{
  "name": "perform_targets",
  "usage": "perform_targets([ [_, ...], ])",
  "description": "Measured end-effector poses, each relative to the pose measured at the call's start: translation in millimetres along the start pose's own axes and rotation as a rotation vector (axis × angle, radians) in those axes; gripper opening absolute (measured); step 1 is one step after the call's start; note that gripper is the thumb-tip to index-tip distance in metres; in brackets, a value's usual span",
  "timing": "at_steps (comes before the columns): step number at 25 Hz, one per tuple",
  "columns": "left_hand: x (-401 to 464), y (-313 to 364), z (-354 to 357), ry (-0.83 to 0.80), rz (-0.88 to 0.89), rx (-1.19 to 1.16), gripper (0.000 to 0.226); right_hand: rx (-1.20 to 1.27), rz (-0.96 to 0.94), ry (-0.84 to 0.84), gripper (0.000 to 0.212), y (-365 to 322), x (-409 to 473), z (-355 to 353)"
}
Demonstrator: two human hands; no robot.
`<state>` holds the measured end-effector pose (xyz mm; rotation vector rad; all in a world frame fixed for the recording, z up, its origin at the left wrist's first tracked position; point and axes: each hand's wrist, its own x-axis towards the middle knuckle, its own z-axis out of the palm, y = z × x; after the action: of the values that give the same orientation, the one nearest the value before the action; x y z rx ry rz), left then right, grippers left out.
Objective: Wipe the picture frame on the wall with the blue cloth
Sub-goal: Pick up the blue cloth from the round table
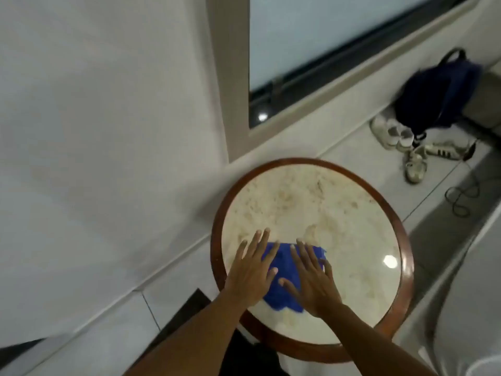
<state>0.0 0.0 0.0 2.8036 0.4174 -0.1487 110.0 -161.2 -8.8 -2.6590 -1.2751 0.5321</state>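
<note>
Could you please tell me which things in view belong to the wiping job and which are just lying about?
Job:
crumpled blue cloth on the round marble-topped table, under the left hand and right hand.

Lying about:
dark blue backpack
white sneakers
black cable

No picture frame is in view.

blue cloth (284, 278), crumpled, flat on round marble table (311, 202), near edge

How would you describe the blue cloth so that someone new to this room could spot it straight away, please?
Find the round table with a dark wooden rim and pale marble top, beside the white wall. On its near part lies the blue cloth, pressed flat under the left hand and right hand. It is the only vivid blue thing on the tabletop; the dark backpack sits on the floor by the shoes.
</note>
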Motion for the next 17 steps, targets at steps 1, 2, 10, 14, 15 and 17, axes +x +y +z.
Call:
perform_targets([
  [1,4,-3,30,-0.074,-0.003,0.034,0.062,-0.005,-0.018,-0.026,0.086,5,8,20],
  [2,10,-10,57,-0.080,-0.011,0.029,0.061,-0.035,-0.057,-0.004,0.085,9,15,41],
  [10,25,-26,121,0.066,-0.092,0.038,0.060,0.014,-0.164,0.361,0.041,9,44,102],
  [14,26,-21,97,-0.083,-0.135,0.087,0.062,0.176,-0.148,0.342,0.044,-9,50,67],
  [15,21,-23,82,-0.088,-0.114,0.064,0.061,0.194,-0.148,0.321,0.045,-15,48,53],
  [17,-1,-23,45,-0.013,-0.107,-0.028,0.062,0.242,-0.159,0.301,0.047,-34,34,22],
])
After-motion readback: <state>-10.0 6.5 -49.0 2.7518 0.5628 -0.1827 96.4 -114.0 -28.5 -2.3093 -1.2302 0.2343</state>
